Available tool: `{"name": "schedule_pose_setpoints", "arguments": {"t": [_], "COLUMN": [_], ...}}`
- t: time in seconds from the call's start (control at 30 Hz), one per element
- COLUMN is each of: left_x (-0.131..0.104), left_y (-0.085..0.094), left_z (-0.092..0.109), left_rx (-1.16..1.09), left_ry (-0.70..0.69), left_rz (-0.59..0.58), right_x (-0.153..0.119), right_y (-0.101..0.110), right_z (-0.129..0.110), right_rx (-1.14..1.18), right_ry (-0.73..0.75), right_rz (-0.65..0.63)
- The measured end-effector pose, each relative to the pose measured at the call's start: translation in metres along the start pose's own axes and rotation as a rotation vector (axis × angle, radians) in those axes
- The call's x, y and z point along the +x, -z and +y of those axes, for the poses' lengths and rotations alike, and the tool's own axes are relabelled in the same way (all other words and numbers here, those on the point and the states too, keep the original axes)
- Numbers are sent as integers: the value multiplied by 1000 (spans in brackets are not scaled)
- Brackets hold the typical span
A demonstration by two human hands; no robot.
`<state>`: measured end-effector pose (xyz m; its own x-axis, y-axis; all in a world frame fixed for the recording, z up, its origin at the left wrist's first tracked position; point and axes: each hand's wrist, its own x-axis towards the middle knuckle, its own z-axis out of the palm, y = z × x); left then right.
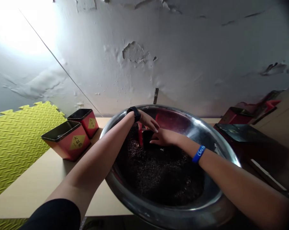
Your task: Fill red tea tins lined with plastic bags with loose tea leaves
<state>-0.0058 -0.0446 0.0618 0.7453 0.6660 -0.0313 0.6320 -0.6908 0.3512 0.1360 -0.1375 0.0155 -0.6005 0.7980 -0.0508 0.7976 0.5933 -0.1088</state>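
Note:
A large steel basin [221, 199] holds dark, loose dried leaves [158, 175] that look like tea. Tilted among the leaves at the far side lies a red tin [140, 135], its black opening turned toward me. My left hand [148, 120], with a dark watch on the wrist, is over the tin's upper edge and appears to grip it; its thumb is hidden. At the opening's right side is my right hand [167, 137], fingers stretched and apart, with a blue band on the wrist. Nothing shows in its fingers.
Two red-and-black tins with yellow labels, a larger tin [67, 139] and a smaller tin [85, 123], stand left on the pale table [26, 195]. More dark red containers [237, 116] are at the right. Behind rises a peeling wall [134, 73]; a yellow mat [22, 137] lies left.

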Motion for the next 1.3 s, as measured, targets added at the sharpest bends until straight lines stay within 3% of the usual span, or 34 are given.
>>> {"name": "schedule_pose_setpoints", "arguments": {"t": [0.07, 0.13, 0.2, 0.27, 0.33, 0.4, 0.5, 0.57, 0.6, 0.67, 0.73, 0.8, 0.9, 1.0, 1.07, 1.13, 1.2, 1.3], "left_x": [-1, -2, -3, -2, 0, 1, 3, 3, 3, 4, 4, 4, 5, 9, 13, 17, 19, 17], "left_y": [-4, -9, -15, -19, -22, -24, -26, -27, -28, -29, -30, -30, -30, -35, -40, -46, -50, -53], "left_z": [-9, -19, -28, -36, -40, -43, -40, -37, -35, -32, -29, -25, -18, -16, -19, -23, -24, -17], "left_rx": [-106, -248, -297, -241, -193, -192, -168, -144, -149, -162, -156, -123, -18, 130, 193, 206, 199, 262], "left_ry": [-13, -2, 37, 60, 37, 19, 104, 172, 185, 193, 183, 174, 175, 159, 149, 156, 147, 64], "left_rz": [-187, -282, -230, -99, -21, -8, -29, -27, -38, -56, -73, -81, -47, 93, 203, 279, 355, 546], "right_x": [1, 3, 5, 5, 2, -5, -20, -28, -30, -30, -24, -16, -6, -4, -3, 0, 4, 6], "right_y": [0, 0, 1, 5, 14, 27, 43, 45, 43, 30, 12, -4, -6, 11, 19, 19, 13, 7], "right_z": [10, 18, 20, 18, 16, 21, 51, 78, 92, 111, 119, 114, 91, 57, 35, 19, 13, 19], "right_rx": [102, 186, 220, 215, 205, 204, 184, 152, 135, 109, 93, 85, 54, -89, -189, -285, -369, -367], "right_ry": [36, 90, 171, 245, 251, 147, -194, -489, -624, -780, -781, -716, -668, -536, -396, -378, -451, -492], "right_rz": [45, 97, 163, 237, 398, 660, 1047, 1148, 1115, 841, 497, 292, 299, 587, 636, 452, 238, 73]}}
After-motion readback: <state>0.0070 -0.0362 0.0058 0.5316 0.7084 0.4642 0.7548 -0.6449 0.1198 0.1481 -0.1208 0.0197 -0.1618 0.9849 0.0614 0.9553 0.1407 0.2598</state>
